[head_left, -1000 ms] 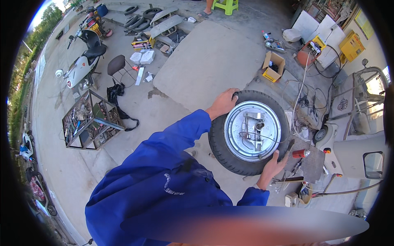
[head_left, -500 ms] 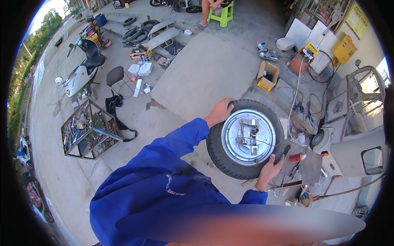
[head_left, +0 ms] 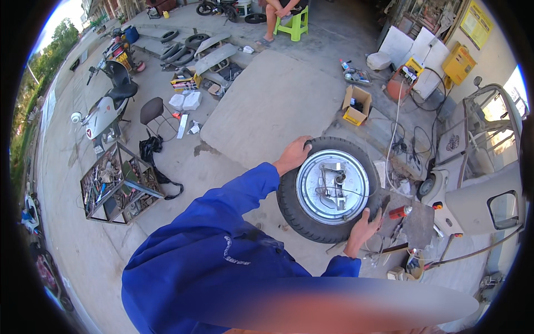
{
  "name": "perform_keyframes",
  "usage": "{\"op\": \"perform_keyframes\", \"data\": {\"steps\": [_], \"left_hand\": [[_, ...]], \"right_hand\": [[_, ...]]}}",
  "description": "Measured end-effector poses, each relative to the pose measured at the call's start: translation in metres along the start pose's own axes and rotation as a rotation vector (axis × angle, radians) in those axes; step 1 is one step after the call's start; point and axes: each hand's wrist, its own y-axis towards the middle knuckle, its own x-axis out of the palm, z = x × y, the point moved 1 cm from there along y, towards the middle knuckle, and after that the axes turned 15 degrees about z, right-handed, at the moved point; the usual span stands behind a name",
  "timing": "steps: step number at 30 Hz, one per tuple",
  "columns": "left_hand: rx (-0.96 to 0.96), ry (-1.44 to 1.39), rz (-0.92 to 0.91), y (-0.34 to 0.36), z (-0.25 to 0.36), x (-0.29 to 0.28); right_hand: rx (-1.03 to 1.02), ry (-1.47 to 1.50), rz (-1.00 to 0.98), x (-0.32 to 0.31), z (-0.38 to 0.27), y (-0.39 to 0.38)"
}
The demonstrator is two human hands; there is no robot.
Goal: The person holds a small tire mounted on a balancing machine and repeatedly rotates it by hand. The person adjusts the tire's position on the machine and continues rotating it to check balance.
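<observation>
A wheel with a black tyre and a shiny metal rim is tilted up in front of me. Brake parts and a thin cable show at its hub. My left hand grips the tyre at its upper left, its fingertips hooked over the tread. At the lower right, my right hand holds the tyre between the thumb on its side and the fingers along the tread. The underside of the wheel is hidden.
A red spray can lies right of the wheel beside a grey plate. Farther right stands a small grey vehicle. A metal tool bin is at left. Ahead are a cardboard box and a seated person on a green stool.
The whole view has shifted slightly, so the surroundings sit a little differently in it. Both hands keep their hold on the wheel, which looks much the same.
</observation>
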Motion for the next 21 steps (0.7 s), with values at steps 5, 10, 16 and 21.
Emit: {"op": "perform_keyframes", "data": {"steps": [5, 10, 16, 21], "left_hand": [[0.073, -0.018, -0.025, 0.006, 0.0, 0.016], [0.019, 0.056, 0.009, 0.008, -0.006, -0.007], [-0.007, 0.02, -0.035, 0.005, 0.006, -0.008], [-0.02, 0.018, -0.039, 0.004, 0.004, 0.0]], "right_hand": [[0.059, -0.056, 0.062, -0.01, -0.003, -0.002], [0.042, -0.025, 0.017, 0.01, -0.004, -0.002], [0.058, -0.048, 0.041, 0.009, -0.01, 0.0], [0.045, 0.007, 0.044, 0.005, 0.005, -0.001]]}}
